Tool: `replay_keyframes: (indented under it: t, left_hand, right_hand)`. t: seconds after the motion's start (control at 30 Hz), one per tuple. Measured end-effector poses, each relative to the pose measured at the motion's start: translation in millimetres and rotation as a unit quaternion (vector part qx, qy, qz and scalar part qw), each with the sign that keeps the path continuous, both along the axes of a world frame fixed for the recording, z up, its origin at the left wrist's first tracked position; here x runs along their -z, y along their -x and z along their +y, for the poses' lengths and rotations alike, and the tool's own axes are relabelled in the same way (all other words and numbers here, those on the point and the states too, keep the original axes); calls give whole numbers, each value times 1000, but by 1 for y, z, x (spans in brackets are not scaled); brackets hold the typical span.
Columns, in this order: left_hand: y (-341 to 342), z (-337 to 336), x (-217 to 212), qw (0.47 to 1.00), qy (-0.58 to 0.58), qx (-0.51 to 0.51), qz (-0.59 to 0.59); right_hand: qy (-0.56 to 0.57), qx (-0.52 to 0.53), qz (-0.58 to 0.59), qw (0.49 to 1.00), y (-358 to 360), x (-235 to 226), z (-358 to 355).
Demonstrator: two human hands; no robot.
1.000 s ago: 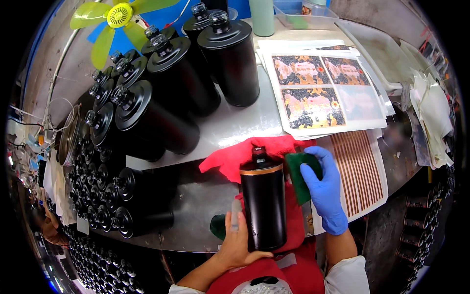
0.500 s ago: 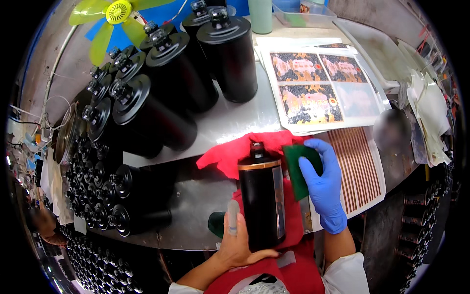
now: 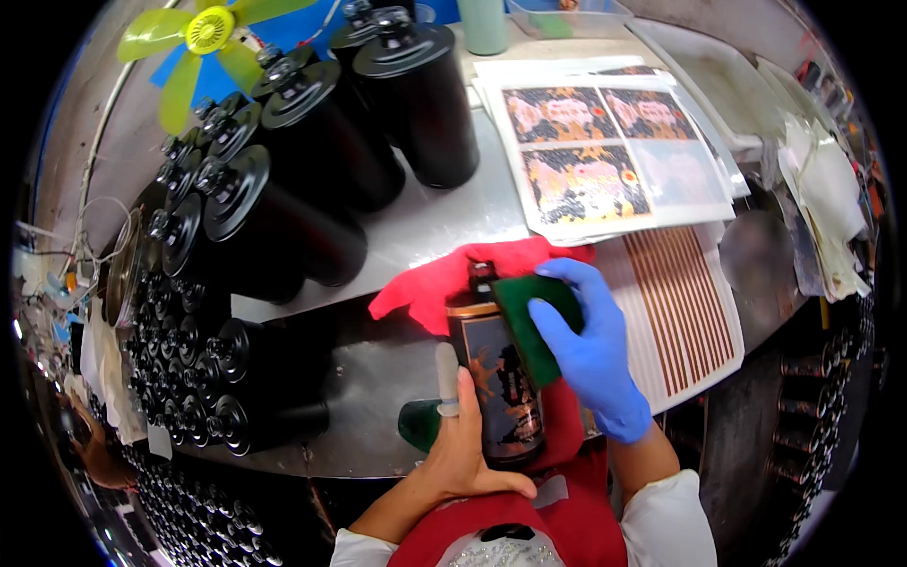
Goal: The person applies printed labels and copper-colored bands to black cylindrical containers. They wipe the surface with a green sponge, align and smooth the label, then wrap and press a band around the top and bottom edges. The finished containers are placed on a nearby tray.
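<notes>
A black bottle with a copper-coloured band at its shoulder lies towards me on red cloth, its neck pointing away. A dark label with an orange and pink pattern faces up on its side. My left hand, bare but for a pale finger cover, holds the bottle's left side and lower end. In my blue-gloved right hand is a flat dark green pad, pinched between thumb and fingers. The pad's left edge lies against the bottle's right side, over the label's edge. Pink-red cloth is bunched beyond the bottle.
Several large black bottles stand at the back left, by a yellow-green fan. Smaller black bottles crowd the left. Printed label sheets and a brown-striped sheet lie right. Another green piece rests beside my left hand.
The bottle has turned about its length, bringing the patterned label up into view. My right hand has moved left with the green pad, which now overlaps the bottle.
</notes>
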State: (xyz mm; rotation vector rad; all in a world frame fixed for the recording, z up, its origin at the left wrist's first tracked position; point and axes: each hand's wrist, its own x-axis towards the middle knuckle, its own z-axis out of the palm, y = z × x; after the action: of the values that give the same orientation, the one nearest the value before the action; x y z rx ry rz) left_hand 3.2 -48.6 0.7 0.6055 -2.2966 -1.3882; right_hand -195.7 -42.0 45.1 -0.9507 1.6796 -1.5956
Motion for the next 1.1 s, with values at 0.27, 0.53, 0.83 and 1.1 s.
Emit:
replay_keyframes:
  t: [0.27,0.53,0.83,1.1]
  left_hand:
    - [-5,27,42,969,-187,-158,-45]
    - [-1,25,29,997,-14,-70,43]
    - [3,25,17,991,36,-114,65]
    - [10,37,16,985,38,-148,84]
  right_hand:
    - [-71,71,-244,965,51,40,110]
    - [-229,381,-186,876,55,136,246]
    - [-181,331,-192,906,57,125,246]
    - [-154,386,-84,905,65,142,217]
